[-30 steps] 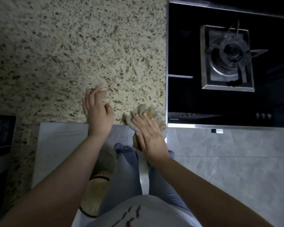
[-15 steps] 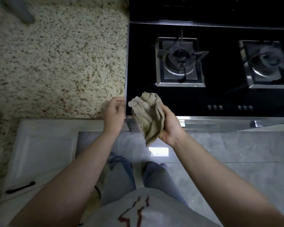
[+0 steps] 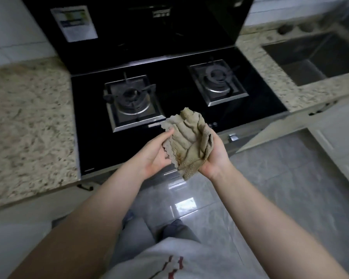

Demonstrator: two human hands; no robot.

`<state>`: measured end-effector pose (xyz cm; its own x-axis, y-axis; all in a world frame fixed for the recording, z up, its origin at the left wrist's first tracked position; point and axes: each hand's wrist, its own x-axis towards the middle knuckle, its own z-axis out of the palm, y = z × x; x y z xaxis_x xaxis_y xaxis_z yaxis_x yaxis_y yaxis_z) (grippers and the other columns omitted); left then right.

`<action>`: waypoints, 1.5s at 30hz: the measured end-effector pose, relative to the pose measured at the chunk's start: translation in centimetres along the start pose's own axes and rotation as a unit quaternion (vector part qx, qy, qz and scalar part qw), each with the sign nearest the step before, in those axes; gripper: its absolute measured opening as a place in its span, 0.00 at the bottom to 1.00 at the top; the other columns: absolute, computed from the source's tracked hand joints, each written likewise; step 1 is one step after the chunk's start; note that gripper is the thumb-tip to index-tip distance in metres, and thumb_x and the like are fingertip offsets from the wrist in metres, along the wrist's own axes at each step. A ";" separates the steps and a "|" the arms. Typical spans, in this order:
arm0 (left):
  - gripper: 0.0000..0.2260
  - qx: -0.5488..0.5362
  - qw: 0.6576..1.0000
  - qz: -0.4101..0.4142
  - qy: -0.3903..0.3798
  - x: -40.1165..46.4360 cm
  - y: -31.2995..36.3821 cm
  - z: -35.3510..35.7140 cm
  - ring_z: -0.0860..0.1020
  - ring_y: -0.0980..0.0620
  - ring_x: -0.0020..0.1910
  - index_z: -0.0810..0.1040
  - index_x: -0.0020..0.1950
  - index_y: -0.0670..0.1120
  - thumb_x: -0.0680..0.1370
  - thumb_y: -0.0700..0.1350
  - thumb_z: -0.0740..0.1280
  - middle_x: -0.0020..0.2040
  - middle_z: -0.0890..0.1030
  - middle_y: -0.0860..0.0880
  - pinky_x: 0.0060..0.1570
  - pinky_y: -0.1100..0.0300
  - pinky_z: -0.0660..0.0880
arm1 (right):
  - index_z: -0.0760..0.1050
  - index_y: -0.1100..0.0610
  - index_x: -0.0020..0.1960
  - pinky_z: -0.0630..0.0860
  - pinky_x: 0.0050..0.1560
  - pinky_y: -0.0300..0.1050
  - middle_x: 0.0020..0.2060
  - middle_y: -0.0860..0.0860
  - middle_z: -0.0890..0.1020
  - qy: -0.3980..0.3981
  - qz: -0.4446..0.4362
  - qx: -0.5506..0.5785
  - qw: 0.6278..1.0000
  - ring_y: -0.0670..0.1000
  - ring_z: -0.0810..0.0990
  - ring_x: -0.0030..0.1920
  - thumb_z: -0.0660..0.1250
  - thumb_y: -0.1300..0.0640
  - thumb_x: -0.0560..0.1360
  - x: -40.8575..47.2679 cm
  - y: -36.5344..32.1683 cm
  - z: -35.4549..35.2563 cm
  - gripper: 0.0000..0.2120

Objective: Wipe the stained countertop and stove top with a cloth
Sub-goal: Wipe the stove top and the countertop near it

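The tan cloth (image 3: 186, 141) is hanging crumpled in the air above the front edge of the black stove top (image 3: 175, 97), with the right hand (image 3: 214, 156) cupping and gripping it from beneath while the left hand (image 3: 156, 152) is pinching its near scalloped edge. Bunched like this, it is likely risking smearing rather than lifting grime, or snagging on the left burner (image 3: 132, 100) grate, and the brownish stain showing on its face could be spreading back onto the glass or the speckled countertop (image 3: 28, 121)
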<state>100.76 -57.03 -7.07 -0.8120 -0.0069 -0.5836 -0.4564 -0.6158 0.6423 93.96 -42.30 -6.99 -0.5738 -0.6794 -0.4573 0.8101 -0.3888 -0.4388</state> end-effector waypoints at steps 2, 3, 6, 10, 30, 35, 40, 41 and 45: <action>0.18 0.028 1.000 -0.001 -0.008 1.0 -0.2 2.6 0.82 0.45 0.61 0.77 0.68 0.45 0.81 0.51 0.67 0.63 0.83 0.43 0.63 0.45 0.77 | 0.79 0.62 0.66 0.64 0.78 0.61 0.67 0.62 0.79 0.008 -0.036 0.011 0.999 0.61 0.75 0.71 0.57 0.48 0.86 -1.4 -2.0 -1.4 0.22; 0.17 0.039 0.999 -0.004 -0.008 1.6 -0.4 3.6 0.82 0.45 0.61 0.78 0.67 0.45 0.81 0.51 0.67 0.62 0.83 0.43 0.63 0.45 0.78 | 0.79 0.63 0.66 0.63 0.78 0.61 0.67 0.62 0.78 0.020 -0.054 0.020 0.998 0.62 0.74 0.71 0.58 0.48 0.86 -2.0 -2.9 -2.0 0.21; 0.19 0.070 0.997 -0.008 -0.024 3.2 -0.9 6.7 0.83 0.45 0.60 0.77 0.69 0.44 0.80 0.50 0.69 0.60 0.84 0.45 0.61 0.45 0.79 | 0.71 0.63 0.75 0.62 0.79 0.62 0.74 0.62 0.72 0.031 -0.097 0.061 0.993 0.62 0.69 0.76 0.59 0.47 0.85 -4.1 -5.1 -4.0 0.26; 0.13 0.102 0.993 -0.008 -0.064 5.8 -1.1 10.3 0.81 0.45 0.62 0.80 0.63 0.48 0.78 0.48 0.71 0.57 0.85 0.48 0.61 0.43 0.79 | 0.65 0.61 0.79 0.58 0.80 0.62 0.77 0.62 0.67 0.044 -0.148 0.109 0.982 0.62 0.64 0.79 0.60 0.45 0.85 -6.4 -8.1 -6.1 0.29; 0.05 0.285 0.932 0.006 -0.224 21.6 4.2 27.3 0.84 0.51 0.50 0.81 0.52 0.48 0.83 0.41 0.65 0.49 0.84 0.47 0.56 0.49 0.80 | 0.85 0.54 0.57 0.80 0.57 0.55 0.56 0.56 0.86 0.296 -0.275 0.020 0.915 0.56 0.85 0.58 0.60 0.44 0.83 -8.2 -23.1 -12.0 0.19; 0.05 0.314 0.921 0.007 -0.232 23.9 4.0 30.5 0.82 0.52 0.45 0.80 0.51 0.51 0.83 0.43 0.65 0.45 0.83 0.49 0.46 0.54 0.74 | 0.83 0.54 0.62 0.83 0.42 0.47 0.54 0.57 0.87 0.354 -0.297 0.022 0.886 0.54 0.87 0.50 0.69 0.55 0.80 -8.0 -24.6 -14.9 0.12; 0.04 0.312 0.918 0.010 -0.244 25.9 3.0 34.8 0.83 0.57 0.41 0.79 0.52 0.49 0.83 0.42 0.64 0.42 0.84 0.51 0.43 0.57 0.78 | 0.80 0.60 0.66 0.84 0.46 0.45 0.55 0.59 0.86 0.376 -0.330 0.062 0.864 0.54 0.87 0.52 0.72 0.65 0.77 -8.6 -26.8 -18.1 0.18; 0.04 0.308 0.918 0.011 -0.249 26.2 2.7 36.0 0.84 0.57 0.41 0.79 0.53 0.48 0.83 0.42 0.64 0.42 0.84 0.52 0.42 0.58 0.79 | 0.80 0.60 0.67 0.85 0.49 0.46 0.56 0.59 0.86 0.383 -0.336 0.068 0.858 0.55 0.87 0.53 0.72 0.66 0.76 -9.0 -27.6 -19.0 0.19; 0.04 0.312 0.915 0.011 -0.256 27.5 0.8 41.0 0.84 0.57 0.41 0.78 0.55 0.47 0.83 0.41 0.64 0.42 0.85 0.52 0.43 0.57 0.79 | 0.79 0.60 0.66 0.85 0.53 0.46 0.56 0.58 0.86 0.389 -0.358 0.085 0.845 0.56 0.87 0.55 0.72 0.70 0.74 -11.2 -30.9 -22.4 0.21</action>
<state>63.13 -25.45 -2.28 -0.8151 0.4541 -0.3598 -0.4265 -0.0500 0.9031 72.66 -8.72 -5.67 -0.7759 0.3566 -0.5204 0.1891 -0.6554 -0.7312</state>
